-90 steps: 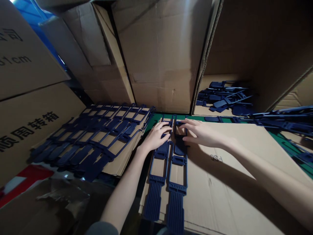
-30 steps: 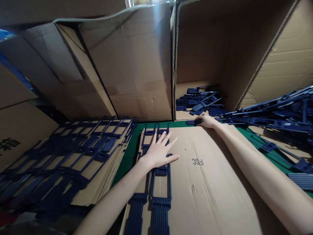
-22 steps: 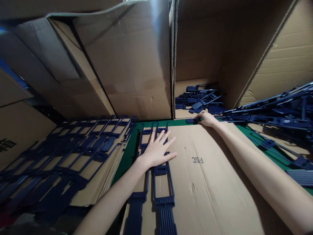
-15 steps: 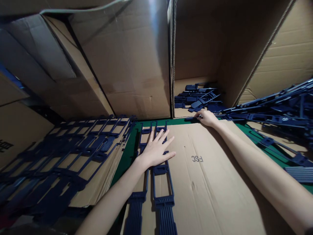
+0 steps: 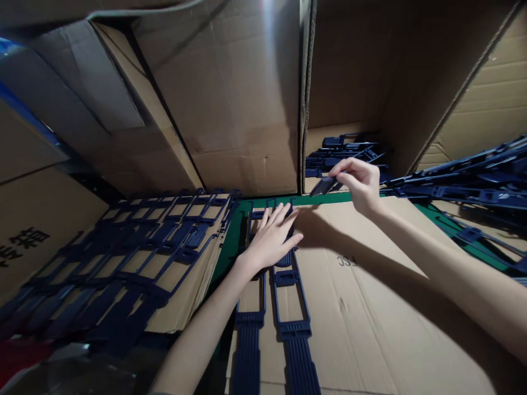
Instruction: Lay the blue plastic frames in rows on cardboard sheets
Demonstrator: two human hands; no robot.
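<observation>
My left hand [image 5: 274,236] lies with fingers spread on the upper part of two long dark-blue plastic frames, covering some of their surface. The right-hand one of these plastic frames [image 5: 293,299] shows open windows and a ribbed lower end. Both rest side by side on a cardboard sheet [image 5: 346,307] printed "FSC". Above the sheet's far edge, my right hand [image 5: 358,181] pinches a small flat dark-blue plastic piece [image 5: 324,185] between thumb and fingers, holding it tilted in the air. Its full shape is partly hidden by the fingers.
To the left, a stack of cardboard sheets [image 5: 197,299] carries several similar plastic frames. An open cardboard box [image 5: 341,71] at the back holds a heap of dark-blue parts [image 5: 349,145]. More frames [image 5: 486,181] are piled at right. Green table surface [image 5: 242,219] shows between the sheets.
My right hand has lifted from the green surface by the box, raising the small dark-blue piece. My left hand stays on the frames; the whole view has shifted slightly.
</observation>
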